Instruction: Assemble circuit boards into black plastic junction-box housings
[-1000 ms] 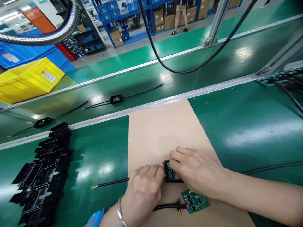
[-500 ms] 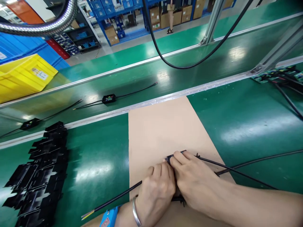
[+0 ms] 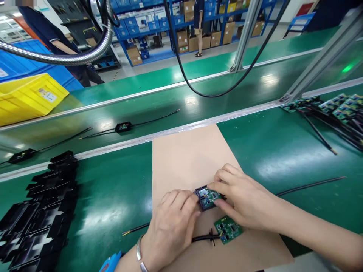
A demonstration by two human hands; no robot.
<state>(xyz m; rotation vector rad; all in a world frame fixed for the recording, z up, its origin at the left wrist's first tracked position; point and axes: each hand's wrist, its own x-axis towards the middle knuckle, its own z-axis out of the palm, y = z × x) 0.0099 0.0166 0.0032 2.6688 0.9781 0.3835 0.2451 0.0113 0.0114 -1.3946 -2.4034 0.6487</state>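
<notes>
Hands, left (image 3: 172, 223) and right (image 3: 241, 196), pinching small black plastic housing (image 3: 207, 196) with green board, on smooth tan mat (image 3: 187, 158)

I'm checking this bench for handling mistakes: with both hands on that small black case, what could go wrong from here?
1. The left hand and right hand pinch the circuit board in the black case; uneven pressure might seat it crooked.
2. The spare board lies close under the right hand and could get knocked.
3. Its cable runs by the left hand and may snag.
</notes>
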